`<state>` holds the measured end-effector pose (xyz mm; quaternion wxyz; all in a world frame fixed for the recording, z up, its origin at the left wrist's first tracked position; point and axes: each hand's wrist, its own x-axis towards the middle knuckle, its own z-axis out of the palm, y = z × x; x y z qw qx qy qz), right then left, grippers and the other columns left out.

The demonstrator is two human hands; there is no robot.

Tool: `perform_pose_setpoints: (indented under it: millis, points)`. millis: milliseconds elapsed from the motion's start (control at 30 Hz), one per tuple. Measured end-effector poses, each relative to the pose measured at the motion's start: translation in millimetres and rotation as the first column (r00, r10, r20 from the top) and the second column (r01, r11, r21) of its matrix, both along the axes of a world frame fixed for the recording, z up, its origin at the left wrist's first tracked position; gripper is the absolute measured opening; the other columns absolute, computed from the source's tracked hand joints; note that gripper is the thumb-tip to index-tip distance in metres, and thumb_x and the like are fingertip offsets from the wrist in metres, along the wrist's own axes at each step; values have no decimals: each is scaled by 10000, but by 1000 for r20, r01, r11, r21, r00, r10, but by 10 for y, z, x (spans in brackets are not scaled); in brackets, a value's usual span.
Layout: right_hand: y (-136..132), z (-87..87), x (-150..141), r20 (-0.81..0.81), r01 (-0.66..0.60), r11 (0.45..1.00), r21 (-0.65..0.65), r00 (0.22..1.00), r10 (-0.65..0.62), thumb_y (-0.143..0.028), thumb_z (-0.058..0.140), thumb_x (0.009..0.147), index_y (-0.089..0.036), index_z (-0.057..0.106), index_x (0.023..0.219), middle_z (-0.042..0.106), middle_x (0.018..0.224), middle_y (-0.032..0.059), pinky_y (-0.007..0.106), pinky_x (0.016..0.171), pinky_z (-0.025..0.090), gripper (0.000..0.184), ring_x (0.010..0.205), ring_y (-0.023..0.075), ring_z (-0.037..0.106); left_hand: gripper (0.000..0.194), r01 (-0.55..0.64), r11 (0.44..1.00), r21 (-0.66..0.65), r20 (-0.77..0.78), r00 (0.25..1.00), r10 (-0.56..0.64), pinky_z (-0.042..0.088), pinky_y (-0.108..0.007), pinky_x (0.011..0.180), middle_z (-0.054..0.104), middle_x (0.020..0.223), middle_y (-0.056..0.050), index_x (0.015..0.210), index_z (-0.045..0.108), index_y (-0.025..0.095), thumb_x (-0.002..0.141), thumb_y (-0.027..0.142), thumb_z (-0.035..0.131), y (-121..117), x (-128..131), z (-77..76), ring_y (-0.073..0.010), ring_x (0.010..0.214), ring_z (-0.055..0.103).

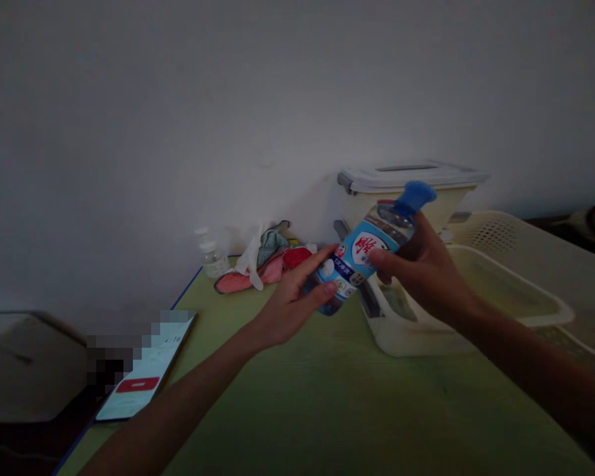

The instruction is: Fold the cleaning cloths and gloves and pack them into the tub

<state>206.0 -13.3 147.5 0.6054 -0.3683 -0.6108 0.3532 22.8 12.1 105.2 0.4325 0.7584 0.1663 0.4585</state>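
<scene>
A clear dish soap bottle [344, 270] with a light-blue label and a blue cap [415, 194] is tilted in the air above the table, its cap pointing up and to the right. My left hand [290, 301] wraps the lower end, thumb on the front of the label. Around the upper part, just below the cap, my right hand [421, 261] is closed with its thumb on the label. Both hands hide parts of the bottle's sides.
Behind the bottle stand a lidded storage box [416, 177] and pale plastic baskets [426, 340] on the green table [297, 410]. Cloths [272, 261] and small clear bottles [213, 258] lie by the wall. A phone [151, 370] rests at the left edge, beside a white box [30, 363].
</scene>
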Motion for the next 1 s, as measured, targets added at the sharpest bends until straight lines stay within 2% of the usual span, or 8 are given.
perform_pose_setpoints:
  millis: [100,333,500,600,667,767,900,1000]
  points:
    - [15,78,283,13,0,1000,-12,1000,1,-368,778,575,-234,466,1018,535,750,-32,201,394,361,558,541,88,474,517,18,999,33,-48,999,-17,363,-358,1004,495,1336,-86,1326,428,208,847,366,543,25,185,43,-241,1199,468]
    - [-9,48,884,81,79,972,-220,995,-63,-492,673,640,-209,584,851,564,763,19,242,448,372,364,575,114,479,501,75,997,-18,-290,954,-77,427,-346,908,575,1213,-75,1302,425,168,854,378,505,97,546,128,-251,1122,500]
    - [-9,24,1257,171,149,963,-223,979,-112,-524,601,718,-226,612,851,617,822,51,256,464,404,327,633,146,544,506,157,988,-15,-382,912,-150,429,-342,888,547,1227,-81,1308,396,178,858,392,482,248,792,207,-258,1134,484]
    - [-3,-8,1470,137,186,957,-224,978,-158,-493,692,636,-254,590,912,614,817,21,252,459,396,379,602,134,536,504,239,971,-21,-454,863,-223,418,-340,898,510,1267,-84,1312,376,181,863,389,474,350,913,265,-248,1144,475]
    - [4,-43,1607,155,206,951,-230,973,-173,-446,762,558,-249,576,913,576,701,-20,239,437,366,447,521,107,486,512,293,956,-12,-513,819,-258,414,-330,900,508,1264,-86,1309,374,169,854,373,494,420,977,300,-232,1123,491]
    - [30,-106,1793,329,195,950,-244,938,-108,-374,805,502,-212,581,818,536,601,-43,233,448,363,421,502,99,470,555,386,922,43,-639,720,-272,396,-310,917,522,1248,-76,1285,405,172,794,349,595,509,1078,333,-212,1099,507]
    - [85,-192,1958,487,137,941,-309,873,33,-294,804,472,-190,549,744,587,719,-7,254,527,428,387,615,137,542,575,448,886,118,-797,575,-184,379,-320,930,540,1227,-98,1230,468,155,728,345,675,567,1258,324,-238,1112,502]
    - [100,-264,1979,601,128,934,-333,792,106,-227,759,511,-198,511,763,550,659,-38,233,481,410,354,557,117,508,588,452,883,122,-893,439,-101,411,-332,873,566,1178,-124,1211,482,126,709,353,687,588,1391,285,-258,1052,537]
